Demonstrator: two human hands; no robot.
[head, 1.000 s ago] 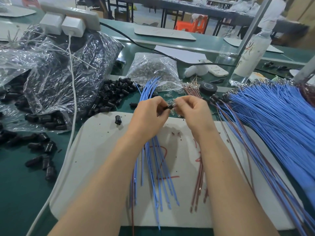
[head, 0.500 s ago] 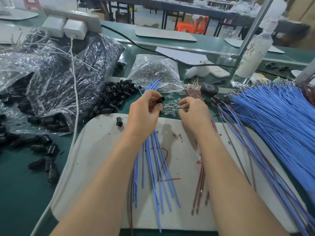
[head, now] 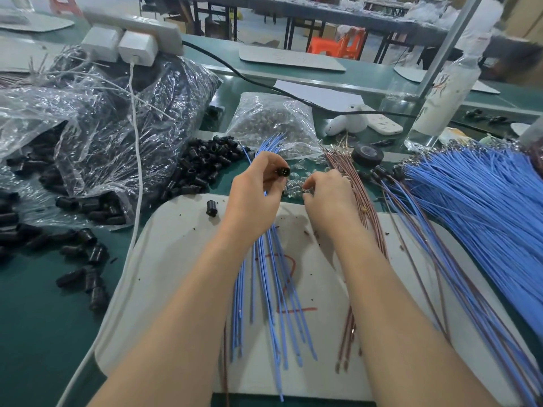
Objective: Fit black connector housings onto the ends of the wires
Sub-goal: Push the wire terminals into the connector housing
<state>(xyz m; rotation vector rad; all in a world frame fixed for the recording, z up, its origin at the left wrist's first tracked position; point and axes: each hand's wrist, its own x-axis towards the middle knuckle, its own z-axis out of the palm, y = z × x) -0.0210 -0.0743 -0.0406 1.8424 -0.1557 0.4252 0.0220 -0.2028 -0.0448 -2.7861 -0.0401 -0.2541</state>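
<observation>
one black housing (head: 282, 172) was pinched between the thumb and fingertips of the left hand (head: 255, 195), raised just past the far edge of the white board (head: 176, 259), at twelve o'clock from the board's middle. it was a short, dark, matt cylinder with its open face turned toward the camera. small pale spots showed inside, too small to tell as pins or holes. whether a wire already entered its back could not be told, as the hand hid it.

the right hand (head: 329, 198) lay at three o'clock of the housing, fingers curled down over a scatter of clear bits (head: 293, 186). whether it held anything could not be told.

risks, as judged:
- the housing was held by its end only and could roll out of the pinch into the heap of housings (head: 202, 168) at ten o'clock of the left hand.
- blue wires (head: 264, 289) ran under the left wrist toward six o'clock, and brown wires (head: 338, 158) ran beside the right hand. a sweeping forearm would likely drag or mix them.
- a wire end offered at a slant would probably bend rather than seat.
- a loose housing (head: 211, 208) on the board, at eight o'clock of the left hand, could be knocked off.
</observation>
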